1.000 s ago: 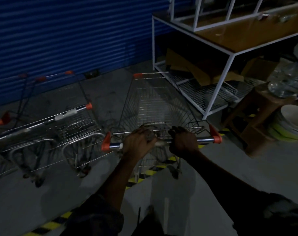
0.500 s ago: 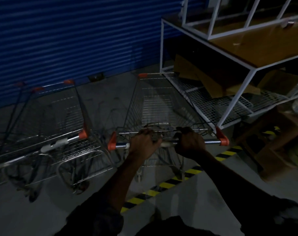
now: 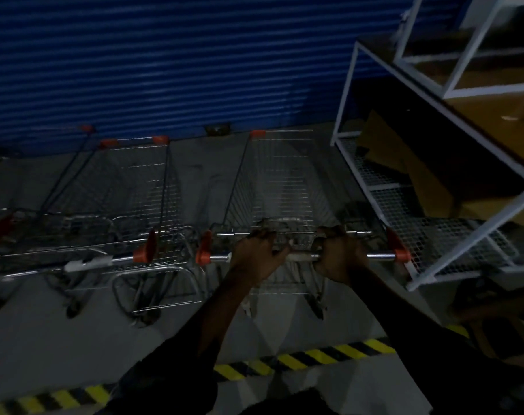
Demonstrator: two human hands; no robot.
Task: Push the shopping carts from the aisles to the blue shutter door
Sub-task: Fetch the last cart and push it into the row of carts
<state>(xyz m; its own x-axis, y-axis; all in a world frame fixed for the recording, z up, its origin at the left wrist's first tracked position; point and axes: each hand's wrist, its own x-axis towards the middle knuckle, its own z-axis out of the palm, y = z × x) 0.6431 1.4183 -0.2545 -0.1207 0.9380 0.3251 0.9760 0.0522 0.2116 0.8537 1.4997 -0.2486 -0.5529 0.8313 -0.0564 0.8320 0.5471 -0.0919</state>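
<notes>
Here, wire cart (image 3: 278, 181), orange-capped handle (image 3: 377, 255).

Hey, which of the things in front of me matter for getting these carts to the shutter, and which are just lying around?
Part of the job:
pushed cart
parked carts on its left
blue shutter door

Just lying about:
white metal rack
cardboard on its lower shelf
yellow-and-black floor tape

Wire shopping cart (image 3: 280, 187), nose near blue shutter door (image 3: 164, 64); left hand (image 3: 259, 259) and right hand (image 3: 338, 256) grip its handle bar (image 3: 302, 257). Parked carts (image 3: 125, 187) alongside left; white-framed shelf rack (image 3: 434, 187) right; yellow-black floor tape (image 3: 299, 359).
</notes>
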